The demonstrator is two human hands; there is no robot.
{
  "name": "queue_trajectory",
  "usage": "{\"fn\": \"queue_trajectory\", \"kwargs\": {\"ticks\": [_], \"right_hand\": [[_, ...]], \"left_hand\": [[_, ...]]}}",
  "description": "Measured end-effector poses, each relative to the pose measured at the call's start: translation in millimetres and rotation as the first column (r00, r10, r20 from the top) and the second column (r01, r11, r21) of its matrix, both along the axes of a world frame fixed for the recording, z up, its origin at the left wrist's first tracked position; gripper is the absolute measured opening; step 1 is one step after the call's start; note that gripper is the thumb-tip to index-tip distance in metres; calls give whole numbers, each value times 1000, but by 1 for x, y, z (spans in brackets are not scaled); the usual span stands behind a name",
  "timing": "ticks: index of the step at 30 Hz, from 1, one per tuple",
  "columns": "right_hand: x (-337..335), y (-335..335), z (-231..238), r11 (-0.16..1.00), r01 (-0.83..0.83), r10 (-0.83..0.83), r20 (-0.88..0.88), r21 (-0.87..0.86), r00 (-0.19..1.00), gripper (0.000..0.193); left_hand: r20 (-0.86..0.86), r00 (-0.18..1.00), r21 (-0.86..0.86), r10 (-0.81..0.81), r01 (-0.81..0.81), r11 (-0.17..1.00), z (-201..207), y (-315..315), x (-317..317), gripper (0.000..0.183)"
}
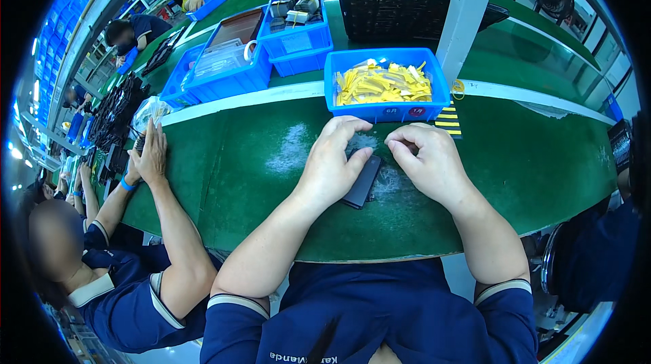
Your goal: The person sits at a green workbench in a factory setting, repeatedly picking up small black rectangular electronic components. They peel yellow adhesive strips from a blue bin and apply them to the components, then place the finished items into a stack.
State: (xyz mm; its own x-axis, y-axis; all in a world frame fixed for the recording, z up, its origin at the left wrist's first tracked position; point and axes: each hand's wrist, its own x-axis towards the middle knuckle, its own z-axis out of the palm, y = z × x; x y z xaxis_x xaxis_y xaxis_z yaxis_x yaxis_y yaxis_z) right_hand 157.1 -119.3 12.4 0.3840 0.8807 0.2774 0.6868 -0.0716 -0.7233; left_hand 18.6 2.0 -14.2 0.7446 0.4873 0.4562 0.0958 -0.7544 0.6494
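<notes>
A dark grey, flat rectangular piece [363, 183] lies on the green tabletop between my hands, perhaps with a second one under it. My left hand [330, 162] is beside it, thumb along its upper left edge and fingers curved forward, with a gap between thumb and fingers. To the right, my right hand [428, 160] is closed, its fingers curled in against the thumb. Whatever is at those fingertips, if anything, is too small to make out. Just beyond both hands stands a blue bin [386, 113] full of yellow strips.
More blue bins [230, 82] stand at the back left, one stacked bin [296, 44] holding dark bundled parts. A white post [468, 18] rises behind the yellow strips. On my left sits a co-worker [146, 282], hands near a heap of black parts [115, 113]. A black tray [393, 14] leans at the back.
</notes>
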Motion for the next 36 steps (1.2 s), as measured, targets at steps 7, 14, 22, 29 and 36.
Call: {"fn": "queue_trajectory", "kwargs": {"ticks": [7,14,22,29,36], "right_hand": [[11,5,-24,974,-207,217,117,-97,969,30],[3,7,-30,960,-232,257,163,-156,953,37],[4,12,-33,965,-194,204,38,-178,978,38],[0,10,-31,939,-277,274,-42,-203,961,39],[-2,5,-37,968,-217,226,61,-128,972,39]], "left_hand": [[-218,970,96,106,-86,992,21,-16,-18,52],[-388,904,326,179,-47,944,3,-60,-44,82],[-388,893,324,227,-98,941,-5,-62,-45,66],[-382,886,326,262,-136,935,-7,-60,-59,58],[-300,866,346,400,-292,892,-11,-39,-103,54]]}}
